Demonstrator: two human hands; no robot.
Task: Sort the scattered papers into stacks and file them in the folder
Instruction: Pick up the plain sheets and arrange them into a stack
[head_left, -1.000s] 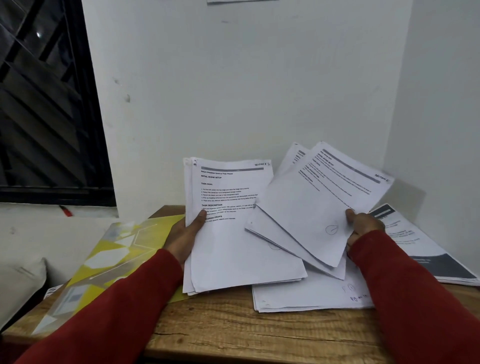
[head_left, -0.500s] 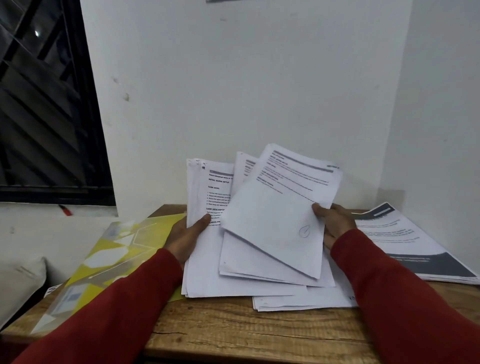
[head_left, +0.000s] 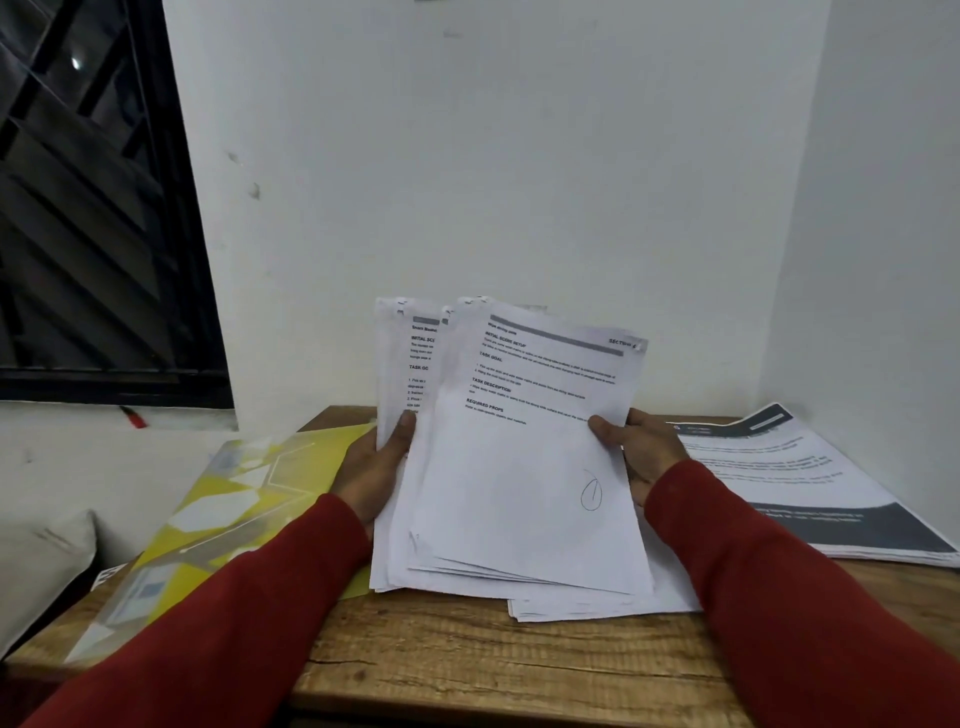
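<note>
Both hands, left hand (head_left: 375, 470) and right hand (head_left: 644, 451), grip the fanned papers (head_left: 519, 467) upright; yellow folder (head_left: 234, 509) at nine o'clock on the bench (head_left: 493, 670)

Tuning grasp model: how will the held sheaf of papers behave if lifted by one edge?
Probably floppy: the papers are thin loose sheets, needing the left hand and right hand. Likely to slide apart: the edges are already fanned. Probably light, though thick enough to sag.

the held papers (head_left: 519, 467) stand in the middle of the table (head_left: 467, 670), the folder (head_left: 228, 519) on their left, a printed stack (head_left: 810, 493) on their right.
</note>
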